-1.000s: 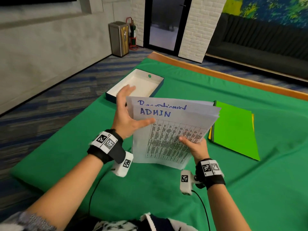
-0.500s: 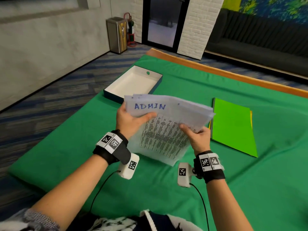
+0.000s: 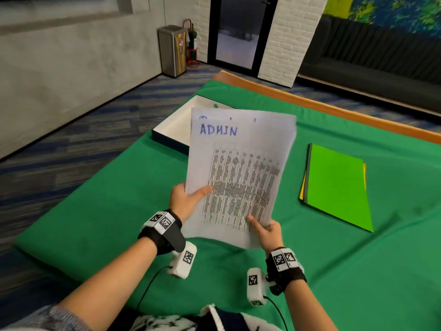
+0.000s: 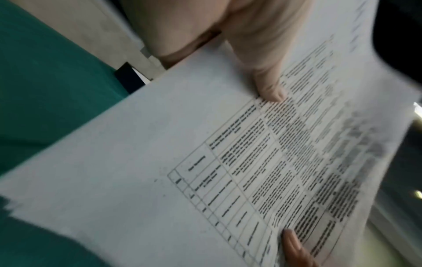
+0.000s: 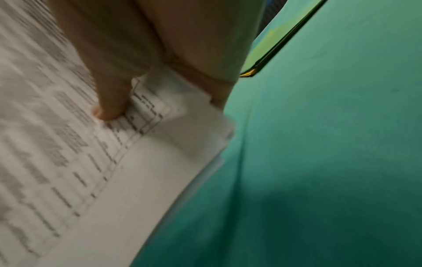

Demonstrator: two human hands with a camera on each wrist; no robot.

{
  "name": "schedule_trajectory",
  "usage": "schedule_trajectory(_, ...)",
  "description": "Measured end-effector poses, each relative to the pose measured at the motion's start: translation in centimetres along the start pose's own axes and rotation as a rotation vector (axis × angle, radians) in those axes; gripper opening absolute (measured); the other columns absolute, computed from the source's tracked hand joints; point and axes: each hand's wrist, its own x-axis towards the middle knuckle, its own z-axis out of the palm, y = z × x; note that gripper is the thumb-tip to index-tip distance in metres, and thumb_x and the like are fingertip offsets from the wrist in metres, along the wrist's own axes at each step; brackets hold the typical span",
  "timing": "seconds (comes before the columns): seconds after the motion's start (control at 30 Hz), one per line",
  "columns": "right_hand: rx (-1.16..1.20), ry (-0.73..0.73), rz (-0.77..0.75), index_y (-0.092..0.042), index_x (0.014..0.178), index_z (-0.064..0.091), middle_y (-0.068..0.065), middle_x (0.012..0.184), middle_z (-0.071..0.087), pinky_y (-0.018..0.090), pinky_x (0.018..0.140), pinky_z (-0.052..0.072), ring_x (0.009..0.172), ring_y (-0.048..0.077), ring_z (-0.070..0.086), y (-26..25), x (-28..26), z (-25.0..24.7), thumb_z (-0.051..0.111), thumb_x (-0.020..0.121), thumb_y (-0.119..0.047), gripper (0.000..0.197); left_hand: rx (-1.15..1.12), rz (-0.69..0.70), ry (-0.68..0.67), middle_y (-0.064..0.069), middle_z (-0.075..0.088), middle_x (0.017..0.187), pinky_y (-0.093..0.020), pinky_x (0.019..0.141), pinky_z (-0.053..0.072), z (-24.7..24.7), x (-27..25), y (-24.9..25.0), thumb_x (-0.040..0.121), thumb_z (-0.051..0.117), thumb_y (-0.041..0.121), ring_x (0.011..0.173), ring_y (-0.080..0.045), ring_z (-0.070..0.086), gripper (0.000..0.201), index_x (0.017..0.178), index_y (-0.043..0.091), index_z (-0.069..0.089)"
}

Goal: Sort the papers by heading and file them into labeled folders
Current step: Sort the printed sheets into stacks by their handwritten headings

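A stack of white papers (image 3: pixel 238 168) is held upright above the green table. Its top sheet is headed ADMIN in blue above a printed table; blue writing of a sheet behind shows faintly through. My left hand (image 3: pixel 188 199) pinches the stack's left edge, thumb on the front, as the left wrist view shows on the papers (image 4: pixel 182 162) under my left hand (image 4: pixel 262 72). My right hand (image 3: pixel 265 231) pinches the bottom right corner; the right wrist view shows the papers (image 5: pixel 114 180) gripped by my right hand (image 5: pixel 137 72). Green and yellow folders (image 3: pixel 338 187) lie flat to the right.
An open shallow box (image 3: pixel 174 130) with a white inside lies at the table's far left, partly behind the papers. The table's wooden edge (image 3: pixel 334 108) runs along the back. A metal bin (image 3: pixel 172 51) and a dark sofa (image 3: pixel 381 75) stand on the floor beyond.
The papers have been squared into one stack and raised upright. My left hand, open beside the sheets a second ago, now pinches the left edge lower down.
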Motion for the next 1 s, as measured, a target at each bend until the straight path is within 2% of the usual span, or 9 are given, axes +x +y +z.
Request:
schedule_trajectory(0.17, 0.111, 0.099, 0.105, -0.006, 0.089, 0.067, 0.006, 0.081, 0.069, 0.026, 0.06, 0.055, 0.071, 0.02, 0.064, 1.2, -0.5, 0.5, 0.065, 0.085, -0.014, 0.009, 0.325, -0.115, -0.185, -0.009, 0.064, 0.112, -0.031, 0.084, 0.05, -0.8, -0.8, -3.6, 0.077, 0.074, 0.017, 0.103, -0.024, 0.061, 0.043, 0.115, 0.006, 0.057)
schedule_trajectory(0.27, 0.087, 0.079, 0.168, -0.007, 0.095, 0.063, 0.013, 0.096, 0.07, 0.04, 0.076, 0.056, 0.085, 0.03, 0.068, 2.5, -0.4, 0.3, 0.061, 0.089, -0.016, 0.011, 0.427, -0.158, -0.271, -0.007, 0.057, 0.12, -0.032, 0.065, 0.055, -0.8, -2.7, -4.9, 0.086, 0.063, 0.012, 0.102, -0.027, 0.059, 0.042, 0.124, 0.008, 0.046)
schedule_trajectory(0.37, 0.039, 0.033, 0.235, -0.012, 0.098, 0.057, 0.004, 0.096, 0.068, 0.036, 0.075, 0.055, 0.085, 0.021, 0.067, 2.9, -0.9, 0.1, 0.054, 0.093, -0.015, 0.007, 0.447, -0.229, -0.337, -0.003, 0.055, 0.121, -0.035, 0.051, 0.058, -0.8, -3.7, -6.0, 0.089, 0.058, 0.012, 0.098, -0.027, 0.061, 0.04, 0.126, 0.014, 0.043)
schedule_trajectory(0.47, 0.011, -0.002, 0.319, -0.011, 0.108, 0.055, 0.005, 0.1, 0.067, 0.039, 0.083, 0.053, 0.089, 0.022, 0.065, 3.5, -1.2, -0.5, 0.052, 0.094, -0.013, 0.015, 0.616, -0.197, -0.39, -0.002, 0.056, 0.124, -0.037, 0.07, 0.058, -1.2, -4.4, -6.8, 0.087, 0.062, 0.021, 0.101, -0.026, 0.062, 0.047, 0.129, 0.014, 0.042)
schedule_trajectory(0.53, 0.001, -0.008, 0.359, -0.007, 0.113, 0.055, 0.012, 0.107, 0.066, 0.045, 0.09, 0.051, 0.095, 0.028, 0.065, 4.2, -1.5, -0.9, 0.053, 0.093, -0.013, 0.021, 0.718, -0.15, -0.377, -0.001, 0.059, 0.123, -0.027, 0.084, 0.049, -1.6, -4.6, -7.4, 0.081, 0.069, 0.026, 0.107, -0.021, 0.06, 0.053, 0.127, 0.011, 0.048)
schedule_trajectory(0.67, 0.01, -0.002, 0.383, -0.006, 0.11, 0.055, 0.012, 0.104, 0.067, 0.046, 0.087, 0.053, 0.091, 0.028, 0.066, 5.2, -2.4, -1.2, 0.06, 0.089, -0.012, 0.023, 0.674, -0.178, -0.3, -0.004, 0.071, 0.1, -0.022, 0.074, 0.051, -2.0, -4.4, -7.6, 0.072, 0.076, 0.012, 0.085, -0.017, 0.066, 0.036, 0.106, 0.006, 0.067)
schedule_trajectory(0.77, -0.04, 0.029, 0.397, -0.007, 0.109, 0.056, 0.012, 0.105, 0.067, 0.044, 0.084, 0.055, 0.09, 0.027, 0.067, 5.8, -2.3, -1.1, 0.063, 0.088, -0.019, 0.025, 0.625, -0.172, -0.277, -0.009, 0.071, 0.101, -0.021, 0.079, 0.049, -1.9, -4.4, -7.6, 0.08, 0.067, 0.003, 0.088, -0.017, 0.065, 0.025, 0.104, 0.002, 0.069)
schedule_trajectory(0.87, -0.067, 0.072, 0.396, -0.006, 0.112, 0.056, 0.012, 0.106, 0.066, 0.044, 0.087, 0.053, 0.093, 0.029, 0.066, 6.2, -2.0, -1.2, 0.059, 0.09, -0.025, 0.029, 0.663, -0.137, -0.313, -0.016, 0.07, 0.102, -0.033, 0.086, 0.052, -1.9, -4.3, -7.9, 0.087, 0.056, 0.002, 0.088, -0.024, 0.063, 0.021, 0.105, 0.004, 0.067)
schedule_trajectory(1.0, -0.066, 0.09, 0.375, -0.004, 0.118, 0.056, 0.015, 0.114, 0.064, 0.047, 0.091, 0.05, 0.099, 0.031, 0.063, 6.4, -2.2, -1.2, 0.054, 0.093, -0.015, 0.028, 0.751, -0.126, -0.221, -0.017, 0.066, 0.11, -0.026, 0.08, 0.045, -2.9, -3.5, -6.5, 0.094, 0.042, 0.002, 0.094, -0.03, 0.06, 0.029, 0.116, 0.004, 0.061)
